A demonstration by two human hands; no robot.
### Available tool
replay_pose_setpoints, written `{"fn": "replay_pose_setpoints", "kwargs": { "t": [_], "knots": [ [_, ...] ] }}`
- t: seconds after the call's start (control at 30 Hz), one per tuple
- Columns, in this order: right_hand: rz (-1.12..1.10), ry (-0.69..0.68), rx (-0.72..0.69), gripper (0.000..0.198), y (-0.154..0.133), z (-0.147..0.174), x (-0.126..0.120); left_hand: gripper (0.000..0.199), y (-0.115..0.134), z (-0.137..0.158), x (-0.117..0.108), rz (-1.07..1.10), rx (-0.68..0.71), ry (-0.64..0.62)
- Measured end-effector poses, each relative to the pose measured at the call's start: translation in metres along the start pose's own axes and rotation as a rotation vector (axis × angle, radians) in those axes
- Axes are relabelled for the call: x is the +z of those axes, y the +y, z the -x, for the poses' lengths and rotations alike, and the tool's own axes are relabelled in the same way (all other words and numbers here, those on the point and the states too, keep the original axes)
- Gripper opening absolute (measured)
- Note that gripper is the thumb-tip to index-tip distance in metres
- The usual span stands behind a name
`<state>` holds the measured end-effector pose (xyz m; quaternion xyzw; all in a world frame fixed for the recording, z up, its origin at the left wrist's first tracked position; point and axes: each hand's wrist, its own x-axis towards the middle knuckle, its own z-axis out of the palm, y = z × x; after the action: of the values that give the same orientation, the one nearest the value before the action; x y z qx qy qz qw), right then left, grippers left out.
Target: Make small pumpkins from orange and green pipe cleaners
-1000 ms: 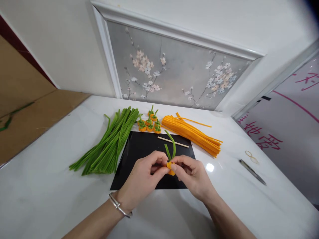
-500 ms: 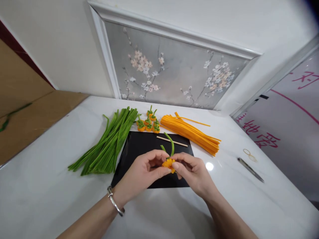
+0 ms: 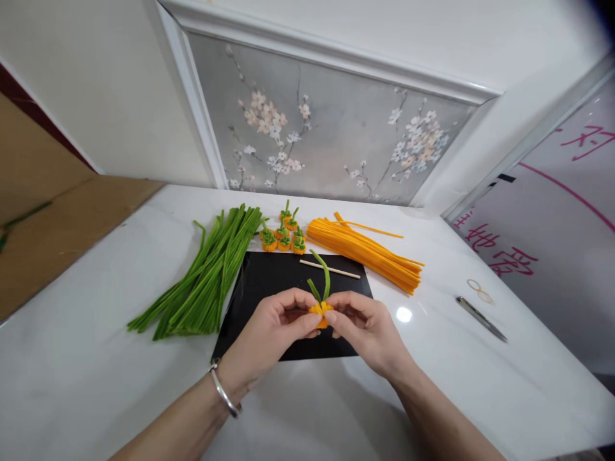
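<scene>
Between my two hands, above a black mat (image 3: 259, 282), is a small orange pipe-cleaner pumpkin (image 3: 321, 310) with two green pipe-cleaner ends standing up from its top. My left hand (image 3: 283, 320) pinches its left side with thumb and fingers. The right side is pinched by my right hand (image 3: 360, 323), the thumb pressed on the front. Part of the pumpkin is hidden behind the fingertips. Just past the mat stands a cluster of finished-looking small pumpkins (image 3: 283, 240), orange with curled green tops.
Left of the mat lies a bundle of green pipe cleaners (image 3: 206, 275); right of it, a bundle of orange pipe cleaners (image 3: 365, 253). A thin wooden stick (image 3: 331, 269) rests on the mat. Farther right are scissors or tweezers-like metal tool (image 3: 480, 318) and thin rings (image 3: 479, 290).
The pumpkin has turned in my fingers, so both green ends now show more fully. Both thumbs now press its front. The view has shifted slightly.
</scene>
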<state>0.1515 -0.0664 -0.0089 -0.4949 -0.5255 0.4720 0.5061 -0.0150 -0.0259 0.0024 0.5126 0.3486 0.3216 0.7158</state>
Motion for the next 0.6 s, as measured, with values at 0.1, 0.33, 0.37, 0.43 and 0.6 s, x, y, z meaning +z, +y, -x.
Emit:
{"fn": "replay_pose_setpoints", "kwargs": {
  "t": [0.1, 0.33, 0.37, 0.43, 0.6],
  "knots": [
    [-0.030, -0.007, 0.064, 0.025, -0.002, -0.002, -0.001, 0.016, -0.003, 0.000, 0.002, 0.079, -0.048, 0.026],
    [-0.092, -0.044, 0.125, 0.027, -0.006, -0.005, -0.009, 0.042, 0.002, 0.000, -0.002, 0.109, -0.193, -0.030],
    [-0.090, -0.070, 0.130, 0.028, -0.006, -0.005, -0.010, 0.045, 0.002, -0.001, -0.003, 0.070, -0.183, -0.051],
    [-0.082, -0.117, 0.134, 0.030, -0.006, -0.005, -0.010, 0.045, 0.001, -0.002, -0.005, 0.007, -0.142, -0.082],
    [-0.039, -0.073, -0.067, 0.032, -0.004, -0.001, -0.010, 0.035, -0.002, -0.003, -0.007, 0.028, -0.060, -0.031]
  ]
}}
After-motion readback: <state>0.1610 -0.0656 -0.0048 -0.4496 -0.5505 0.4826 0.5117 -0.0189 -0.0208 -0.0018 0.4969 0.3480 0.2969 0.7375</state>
